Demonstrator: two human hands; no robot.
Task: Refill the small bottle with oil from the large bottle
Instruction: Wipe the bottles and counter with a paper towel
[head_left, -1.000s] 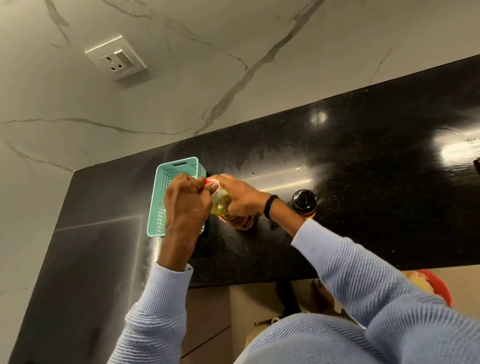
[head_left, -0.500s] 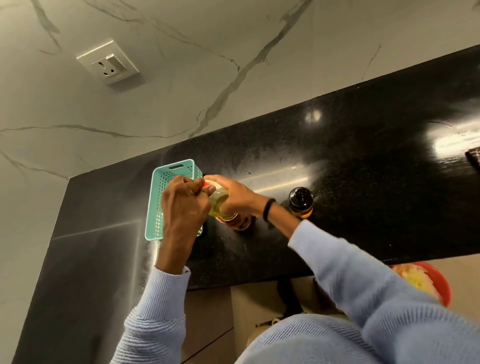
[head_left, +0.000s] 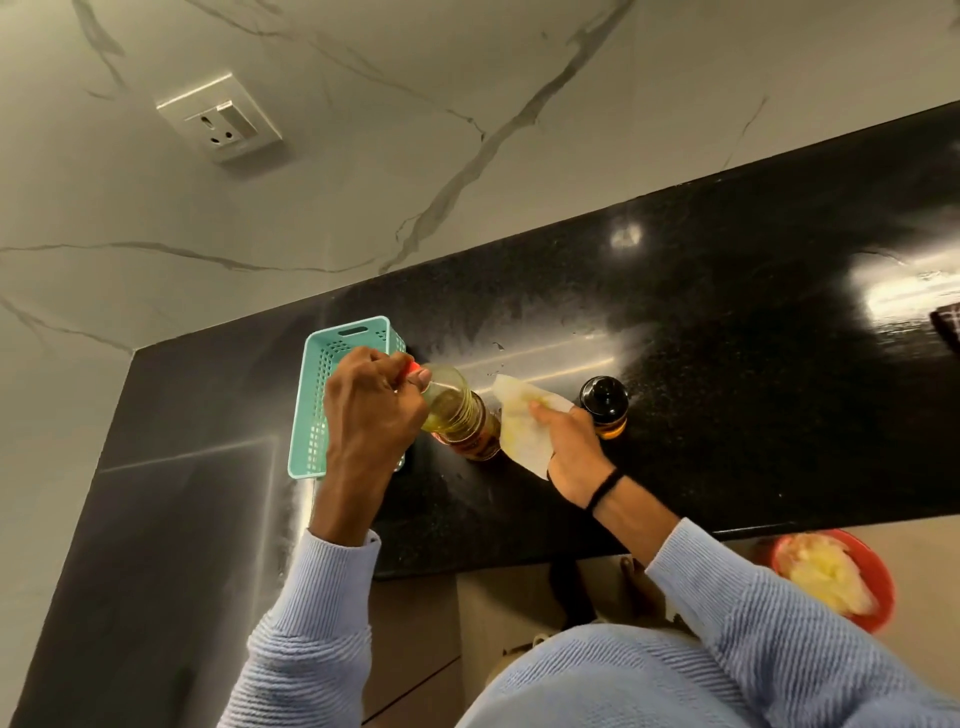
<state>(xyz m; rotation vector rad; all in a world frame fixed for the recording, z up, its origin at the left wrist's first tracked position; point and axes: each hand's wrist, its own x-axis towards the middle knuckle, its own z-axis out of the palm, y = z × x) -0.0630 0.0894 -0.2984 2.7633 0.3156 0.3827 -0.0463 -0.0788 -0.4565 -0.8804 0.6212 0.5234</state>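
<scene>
Cap of large bottle (head_left: 457, 410) gripped in L hand (head_left: 371, 405), prob. resealing. Pinches oily tissue (head_left: 519, 423) in R hand (head_left: 571, 449) just right of btl, for drips.

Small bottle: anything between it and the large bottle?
Yes. The right hand, holding a tissue, lies between the large bottle and the small bottle. The small bottle's black cap looks on.

Dim, warm light. White glare on black countertop (head_left: 727, 415) at three o'clock, fainter streak near centre. Wide-angle bending at edges; red bowl (head_left: 883, 587) at four o'clock blurred.
</scene>
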